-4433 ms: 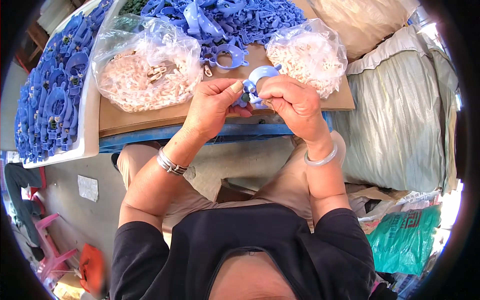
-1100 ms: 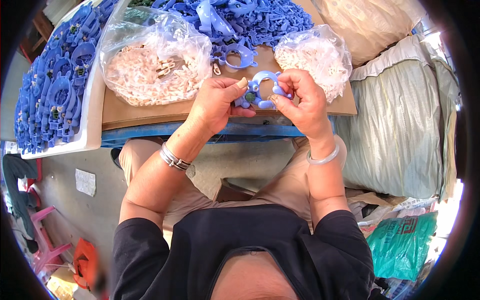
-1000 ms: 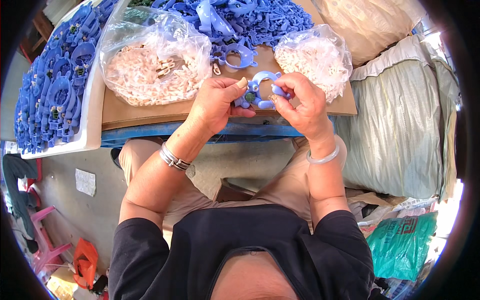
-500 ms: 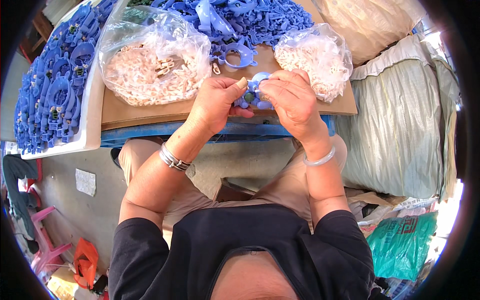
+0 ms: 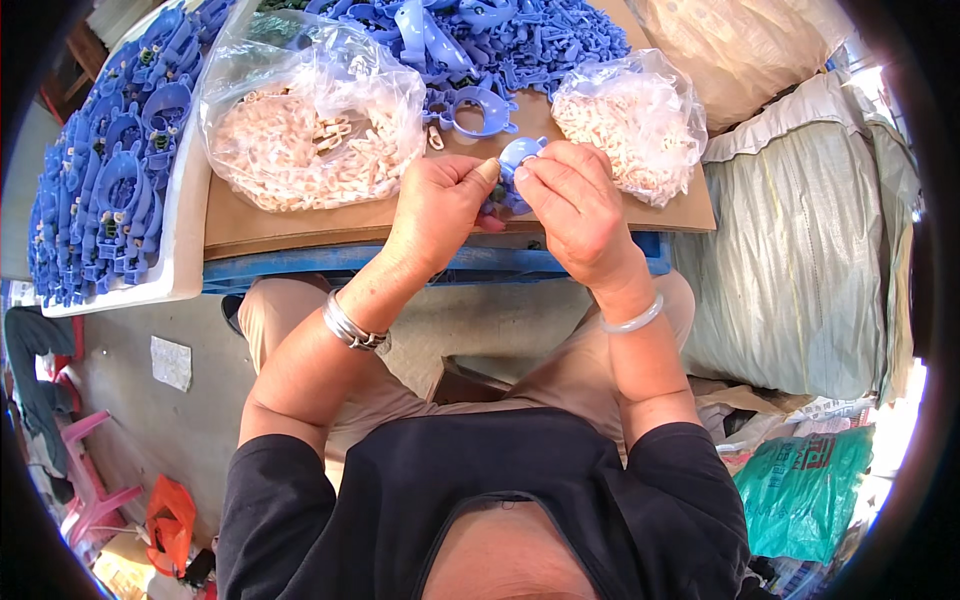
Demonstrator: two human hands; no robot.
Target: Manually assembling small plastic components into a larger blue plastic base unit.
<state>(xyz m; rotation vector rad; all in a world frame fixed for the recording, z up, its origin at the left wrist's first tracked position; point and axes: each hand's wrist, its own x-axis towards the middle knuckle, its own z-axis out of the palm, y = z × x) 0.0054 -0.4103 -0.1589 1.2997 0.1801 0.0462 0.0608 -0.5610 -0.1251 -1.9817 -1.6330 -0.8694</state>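
Between my two hands, just over the table's near edge, is a small blue plastic part with a rounded top, mostly covered by fingers. My left hand is closed on its left side, thumb and index finger pressed together. At its right side my right hand pinches with thumb and fingertips; whether a small piece sits in that pinch is hidden. Beyond lies a blue ring-shaped part, with a small cream piece beside it. Clear bags of small cream pieces stand on either side, a large left bag and a smaller right bag.
Loose blue parts are heaped at the table's back. A white tray of blue assemblies stands at the left. Large woven sacks crowd the right side. On the floor are a green bag and a pink stool.
Both hands have shifted slightly, with the right hand turning and closing in toward the left. Less of the blue part shows between them now.
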